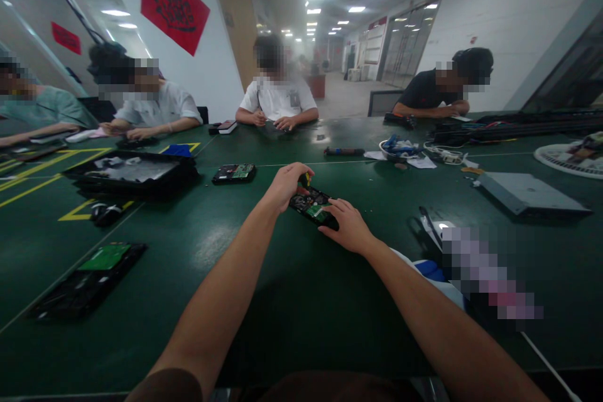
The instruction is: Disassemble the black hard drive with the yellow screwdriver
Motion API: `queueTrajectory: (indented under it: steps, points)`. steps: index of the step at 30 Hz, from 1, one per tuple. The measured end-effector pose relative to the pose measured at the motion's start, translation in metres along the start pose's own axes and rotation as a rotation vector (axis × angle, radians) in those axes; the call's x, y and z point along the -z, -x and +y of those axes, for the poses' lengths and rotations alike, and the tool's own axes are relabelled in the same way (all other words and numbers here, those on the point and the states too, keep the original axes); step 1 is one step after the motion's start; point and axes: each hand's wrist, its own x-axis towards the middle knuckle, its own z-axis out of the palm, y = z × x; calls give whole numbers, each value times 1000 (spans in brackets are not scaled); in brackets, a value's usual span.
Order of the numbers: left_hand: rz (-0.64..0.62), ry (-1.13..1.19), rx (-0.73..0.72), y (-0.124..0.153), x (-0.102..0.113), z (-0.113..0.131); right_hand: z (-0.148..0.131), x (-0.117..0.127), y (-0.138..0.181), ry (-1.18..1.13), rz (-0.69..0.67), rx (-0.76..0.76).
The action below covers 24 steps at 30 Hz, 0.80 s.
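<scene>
Here we are at the dark green tabletop [292, 326], and our black rectangular plastic case with a green circuit board inside [316, 210] sits tilted between both hands, just ahead of us. Our left hand [287, 186] curls over its far left end, fingers closed on a small black-and-yellow object [306, 181], mostly hidden. Our right hand [351, 225] clamps the other end, thumb at the near edge, fingers across the top.

Over to the left, we spot a shallow black plastic tray [144, 185] holding whitish pieces [127, 166], too blurred to name. On the right, a round white bowl [382, 153] carries a blue bundle [404, 147], and farther right a round white slatted basket [558, 166] holds brownish, indistinct items [584, 154].
</scene>
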Motion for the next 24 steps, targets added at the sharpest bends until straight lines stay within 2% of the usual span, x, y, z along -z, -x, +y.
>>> queueTrajectory:
  steps: [5, 11, 19, 24]
  points:
    - [57, -212, -88, -2, 0, 0, 2, -1, 0, 3, 11, 10]
    - [127, -229, -156, -7, -2, -10, 3, -3, 0, 7, 26, 25]
    - [156, -594, -495, 0, -4, -7, 1, -3, 1, 10, 23, 16]
    - [153, -588, -522, 5, -6, -6, 1, -3, 0, 15, 26, 17]
